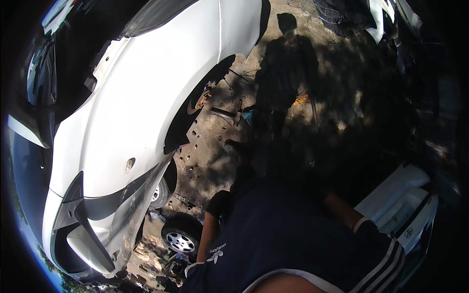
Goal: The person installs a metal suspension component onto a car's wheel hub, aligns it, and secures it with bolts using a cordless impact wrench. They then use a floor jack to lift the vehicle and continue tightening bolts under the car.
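Sun-dappled dirt ground (210,156) fills the middle of the head view, with deep shade toward 3 o'clock. From 8 to 11 o'clock stretches a white car (137,93); its nearer wheel arch lacks a wheel and shows a rusty brown hub (202,99) at 11 o'clock. A loose wheel (181,239), black tyre and silver rim, is at 7 o'clock, just beside the person's left forearm (209,234). Near the centre, toward 12, a metal tool (223,114) lies by a blue item (247,116); an orange object (301,99) is at 2. At 1 o'clock falls the person's shadow (288,63). Below is their dark shirt (278,234). The left hand (219,203), near 6, is a dark shape; the right hand, toward 4, is lost in shade. I cannot tell whether the hands are open, closed or holding anything. White bodywork (395,202) sits beyond the right forearm (343,211).
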A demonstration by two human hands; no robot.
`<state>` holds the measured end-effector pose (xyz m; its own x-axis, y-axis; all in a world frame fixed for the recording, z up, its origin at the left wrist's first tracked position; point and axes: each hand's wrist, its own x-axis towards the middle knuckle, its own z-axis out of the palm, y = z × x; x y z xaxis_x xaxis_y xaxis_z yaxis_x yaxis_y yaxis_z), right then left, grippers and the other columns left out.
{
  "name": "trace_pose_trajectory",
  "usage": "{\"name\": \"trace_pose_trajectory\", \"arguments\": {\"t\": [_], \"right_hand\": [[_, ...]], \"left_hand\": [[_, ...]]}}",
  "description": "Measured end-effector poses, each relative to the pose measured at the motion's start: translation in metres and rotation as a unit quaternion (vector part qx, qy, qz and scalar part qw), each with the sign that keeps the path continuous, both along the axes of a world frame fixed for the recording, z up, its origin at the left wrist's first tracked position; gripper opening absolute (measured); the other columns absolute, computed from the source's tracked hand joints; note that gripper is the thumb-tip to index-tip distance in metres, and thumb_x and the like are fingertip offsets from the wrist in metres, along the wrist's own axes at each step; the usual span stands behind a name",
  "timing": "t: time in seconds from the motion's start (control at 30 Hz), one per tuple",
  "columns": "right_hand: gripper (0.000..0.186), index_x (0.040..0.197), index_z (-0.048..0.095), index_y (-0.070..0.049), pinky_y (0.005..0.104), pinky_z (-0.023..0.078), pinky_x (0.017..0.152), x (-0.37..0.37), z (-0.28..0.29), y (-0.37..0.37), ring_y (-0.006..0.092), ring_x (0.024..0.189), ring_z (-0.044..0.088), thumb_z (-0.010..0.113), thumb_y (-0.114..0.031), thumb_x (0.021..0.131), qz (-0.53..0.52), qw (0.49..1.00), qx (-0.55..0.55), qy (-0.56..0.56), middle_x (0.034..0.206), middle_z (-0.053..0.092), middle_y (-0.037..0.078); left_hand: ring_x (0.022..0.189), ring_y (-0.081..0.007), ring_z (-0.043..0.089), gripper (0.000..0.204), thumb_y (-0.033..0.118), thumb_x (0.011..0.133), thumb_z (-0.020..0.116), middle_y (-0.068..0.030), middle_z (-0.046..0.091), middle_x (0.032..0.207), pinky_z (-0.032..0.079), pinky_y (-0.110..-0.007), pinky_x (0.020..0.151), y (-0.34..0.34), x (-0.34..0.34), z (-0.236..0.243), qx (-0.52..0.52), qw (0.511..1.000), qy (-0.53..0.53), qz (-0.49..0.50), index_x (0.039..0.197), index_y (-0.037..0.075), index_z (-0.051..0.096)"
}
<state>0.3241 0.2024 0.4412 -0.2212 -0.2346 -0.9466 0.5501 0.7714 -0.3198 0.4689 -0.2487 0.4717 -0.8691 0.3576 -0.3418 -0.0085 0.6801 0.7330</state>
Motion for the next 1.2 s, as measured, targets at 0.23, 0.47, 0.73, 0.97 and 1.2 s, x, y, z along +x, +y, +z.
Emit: {"name": "trace_pose_trajectory", "arguments": {"t": [0.23, 0.47, 0.73, 0.97, 1.2], "right_hand": [[0.031, 0.112, 0.062, -0.008, 0.0414, 0.048, 0.085, -0.049, -0.048, -0.009, 0.0272, 0.095, 0.061, 0.053, -0.031, 0.094, 0.038, 0.999, -0.013, 0.015, 0.103, 0.065, 0.015], [0.028, 0.109, 0.063, -0.008, 0.0413, 0.049, 0.083, -0.271, -0.247, -0.072, 0.0263, 0.092, 0.062, 0.052, -0.028, 0.094, 0.154, 0.960, -0.029, 0.231, 0.100, 0.065, 0.014], [0.024, 0.106, 0.064, -0.007, 0.0412, 0.049, 0.081, -0.502, -0.495, -0.192, 0.0254, 0.089, 0.062, 0.051, -0.025, 0.095, 0.268, 0.849, -0.050, 0.453, 0.096, 0.066, 0.013], [0.022, 0.103, 0.064, -0.006, 0.0411, 0.050, 0.079, -0.503, -0.680, -0.256, 0.0245, 0.086, 0.063, 0.051, -0.022, 0.096, 0.243, 0.812, -0.016, 0.531, 0.092, 0.066, 0.013], [0.021, 0.100, 0.065, -0.006, 0.0410, 0.050, 0.077, -0.575, -0.677, -0.168, 0.0237, 0.083, 0.064, 0.050, -0.019, 0.096, 0.279, 0.767, -0.065, 0.574, 0.089, 0.067, 0.012]], "left_hand": [[0.083, -0.0332, 0.064, 0.013, 0.015, 0.085, 0.063, -0.0160, 0.065, 0.089, 0.052, -0.043, 0.074, 0.023, -0.036, 0.017, -0.039, 0.989, -0.142, 0.031, 0.093, 0.004, 0.065], [0.088, -0.0328, 0.062, 0.016, 0.012, 0.086, 0.063, -0.0154, 0.065, 0.097, 0.051, -0.042, 0.077, 0.022, -0.180, -0.070, -0.005, 0.983, -0.104, 0.154, 0.099, 0.004, 0.065], [0.078, -0.0386, 0.064, 0.016, 0.021, 0.092, 0.066, -0.0167, 0.064, 0.081, 0.049, -0.045, 0.065, -0.167, -0.380, -0.216, -0.348, 0.856, 0.313, 0.221, 0.098, 0.006, 0.062], [0.079, -0.0384, 0.065, 0.020, 0.024, 0.093, 0.064, -0.0178, 0.065, 0.084, 0.049, -0.045, 0.066, -0.185, -0.383, -0.257, -0.364, 0.833, 0.331, 0.254, 0.101, 0.005, 0.063], [0.080, -0.0383, 0.066, 0.025, 0.027, 0.095, 0.062, -0.0189, 0.067, 0.087, 0.050, -0.045, 0.066, -0.173, -0.387, -0.269, -0.324, 0.829, 0.354, 0.288, 0.105, 0.005, 0.064]]}}
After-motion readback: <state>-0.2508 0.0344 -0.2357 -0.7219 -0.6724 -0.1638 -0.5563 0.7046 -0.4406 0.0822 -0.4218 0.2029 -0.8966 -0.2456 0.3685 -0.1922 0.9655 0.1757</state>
